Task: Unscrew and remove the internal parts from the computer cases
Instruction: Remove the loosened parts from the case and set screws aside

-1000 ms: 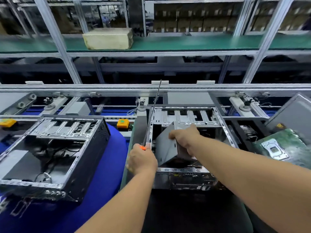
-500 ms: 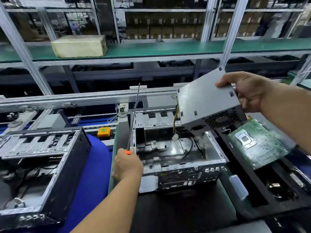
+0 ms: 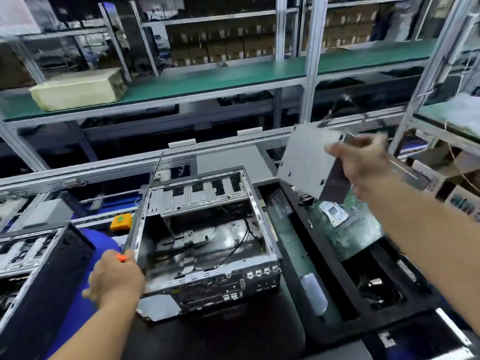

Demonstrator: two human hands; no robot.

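Gripping a grey power supply unit [image 3: 305, 162] by its upper right edge, the person's right hand [image 3: 363, 162] holds the box in the air, tilted, above and to the right of the open computer case [image 3: 202, 240]. The hand is blurred, but its fingers are curled over the box's edge. A few wires stick out from the top of the unit.

The left hand [image 3: 117, 279] is clenched round the orange handle of a long screwdriver [image 3: 144, 201], whose thin shaft slants up and away along the left wall of the case. That hand sits just beside the case's near left corner.

The case lies flat on the dark work surface [image 3: 220, 339] with its side panel off. Its floor shows bare metal with a few loose black cables across it, and the slotted rear bracket runs along the far end. The port panel faces the person.

To the right, a black tray [image 3: 337, 326] holds a green motherboard [image 3: 345, 229] with a silver CPU socket, directly under the raised unit. On the left, a second open computer case [image 3: 39, 268] rests on a blue surface, and an orange button box [image 3: 121, 221] sits between the two cases. A pale cardboard box [image 3: 78, 89] stands on the green shelf [image 3: 233, 71] behind the line.
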